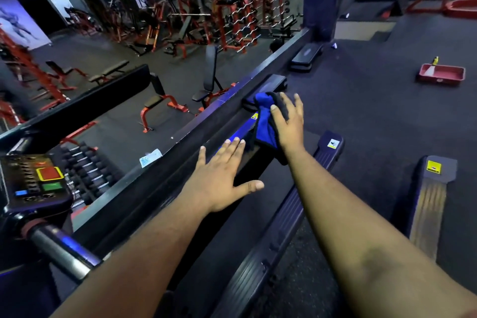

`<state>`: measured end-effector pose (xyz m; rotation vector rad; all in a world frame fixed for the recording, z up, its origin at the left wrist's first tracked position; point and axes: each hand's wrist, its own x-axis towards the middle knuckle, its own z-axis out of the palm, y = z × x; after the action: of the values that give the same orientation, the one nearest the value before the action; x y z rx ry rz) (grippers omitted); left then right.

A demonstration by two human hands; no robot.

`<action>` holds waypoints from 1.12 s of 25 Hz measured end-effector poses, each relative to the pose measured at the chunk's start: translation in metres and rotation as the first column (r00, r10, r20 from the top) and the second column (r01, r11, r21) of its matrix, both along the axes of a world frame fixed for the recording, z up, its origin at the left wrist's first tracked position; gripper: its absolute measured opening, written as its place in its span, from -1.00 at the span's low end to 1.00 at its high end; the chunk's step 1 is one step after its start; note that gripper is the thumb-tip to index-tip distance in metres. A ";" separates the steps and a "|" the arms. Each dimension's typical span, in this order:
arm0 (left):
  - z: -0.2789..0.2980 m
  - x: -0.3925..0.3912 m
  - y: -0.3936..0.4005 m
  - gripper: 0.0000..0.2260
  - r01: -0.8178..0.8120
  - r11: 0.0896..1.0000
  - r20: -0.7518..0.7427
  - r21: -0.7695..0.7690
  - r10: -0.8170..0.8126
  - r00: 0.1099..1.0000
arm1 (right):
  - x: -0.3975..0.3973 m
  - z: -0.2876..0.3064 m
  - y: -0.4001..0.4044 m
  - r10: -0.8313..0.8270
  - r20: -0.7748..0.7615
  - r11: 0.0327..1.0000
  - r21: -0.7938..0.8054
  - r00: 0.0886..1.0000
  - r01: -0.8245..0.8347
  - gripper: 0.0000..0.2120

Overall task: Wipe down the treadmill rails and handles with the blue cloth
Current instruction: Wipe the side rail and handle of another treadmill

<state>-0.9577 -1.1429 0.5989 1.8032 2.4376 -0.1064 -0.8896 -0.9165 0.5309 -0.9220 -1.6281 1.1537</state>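
Gym floor behind; right hand point(287, 124) presses blue cloth point(265, 121) on treadmill rail point(227, 134); left hand point(222, 175) flat, grip wide.

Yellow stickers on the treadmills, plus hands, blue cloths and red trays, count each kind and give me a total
Yellow stickers: 3
Hands: 2, left hand flat on the rail, right hand pressing the cloth
Blue cloth: 1
Red tray: 1
Total: 7
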 end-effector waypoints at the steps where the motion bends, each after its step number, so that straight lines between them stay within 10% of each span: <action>1: 0.000 0.000 0.000 -0.05 -0.004 1.000 -0.002 0.002 0.004 1.000 | -0.002 -0.004 -0.012 -0.046 -0.161 0.988 -0.150 0.986 0.022 -0.38; 5: -0.002 0.000 0.001 -0.03 0.005 1.000 0.023 0.031 -0.006 1.000 | -0.010 -0.053 -0.116 -0.192 -0.436 0.770 -0.623 0.879 -0.141 -0.14; 9: -0.004 -0.003 0.000 -0.01 0.002 0.998 0.069 0.064 -0.007 0.998 | -0.013 -0.055 -0.132 -0.122 -0.422 0.854 -0.505 0.899 -0.121 -0.41; 13: -0.003 -0.004 0.003 -0.05 -0.001 0.999 0.086 0.052 -0.003 0.996 | -0.016 -0.022 -0.054 -0.270 -0.301 0.823 -0.565 0.915 0.057 -0.39; 19: -0.005 -0.008 0.001 0.01 -0.013 0.994 0.203 0.110 -0.010 0.979 | -0.011 -0.049 -0.223 -0.108 -0.410 0.848 -0.513 0.906 -0.131 -0.27; 28: -0.001 -0.004 -0.062 -0.04 -0.070 0.989 0.133 0.132 0.052 0.990 | -0.009 -0.018 -0.135 -0.168 -0.165 0.965 -0.229 0.972 0.128 -0.31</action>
<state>-0.9620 -1.2053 0.5980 1.7249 2.4595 0.1819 -0.8990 -1.0515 0.5126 -1.0262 -1.2808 1.2887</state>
